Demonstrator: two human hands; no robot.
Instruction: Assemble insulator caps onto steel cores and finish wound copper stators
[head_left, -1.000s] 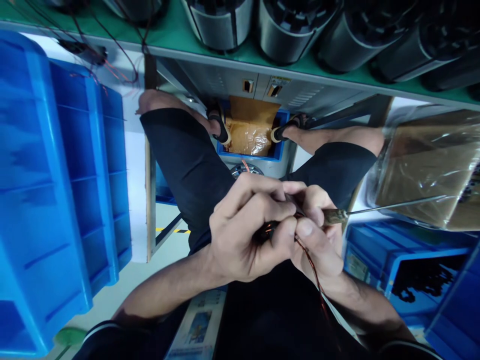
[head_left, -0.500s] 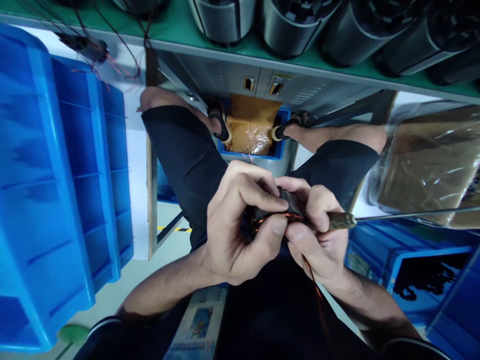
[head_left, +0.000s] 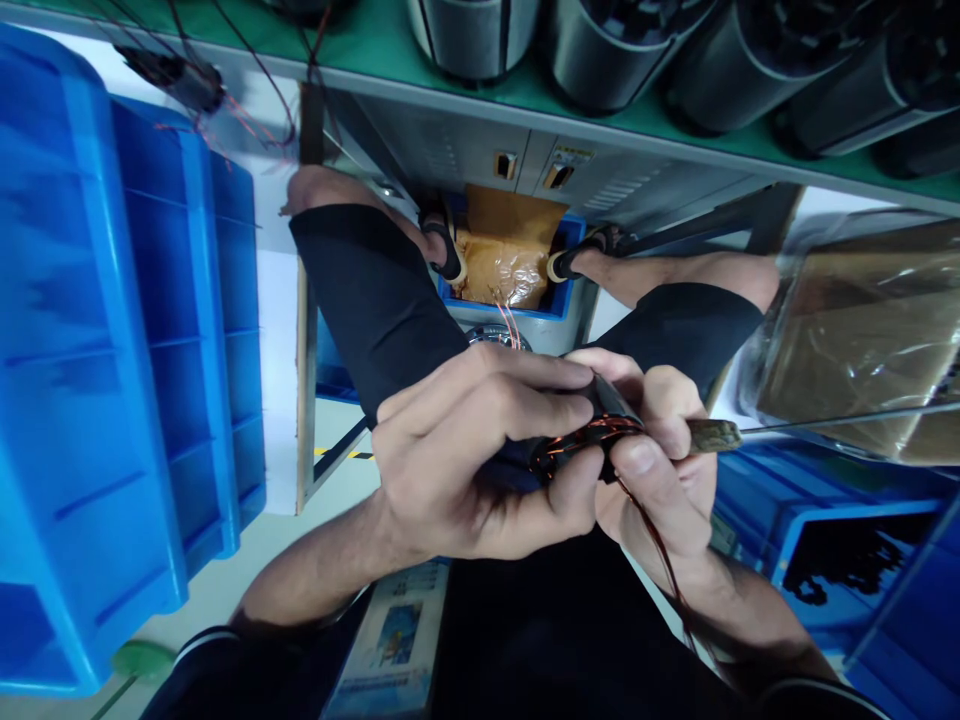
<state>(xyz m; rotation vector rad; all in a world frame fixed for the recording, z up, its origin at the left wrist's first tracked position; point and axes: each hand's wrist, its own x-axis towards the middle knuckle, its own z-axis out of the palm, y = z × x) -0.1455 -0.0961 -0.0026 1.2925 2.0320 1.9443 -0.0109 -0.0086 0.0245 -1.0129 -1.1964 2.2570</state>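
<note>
A dark cylindrical motor part with copper windings is held between both hands above the lap. My left hand grips its left side, fingers over the top and thumb below the windings. My right hand clasps the right side of the part. A worn tool handle with a long thin metal shaft pointing right also sits in my right hand. Dark red wires hang from the part past my right wrist. Thin copper wires stick up behind my left hand.
Metal cylinders stand in a row on the green bench. Big blue crates rise at the left. A plastic-wrapped carton and a blue bin with black pieces are at the right. Between the feet is a blue tray.
Both hands, the part and the tool have shifted slightly right. My left fingers have straightened across the part, and more of the windings shows. The copper wires behind are more visible.
</note>
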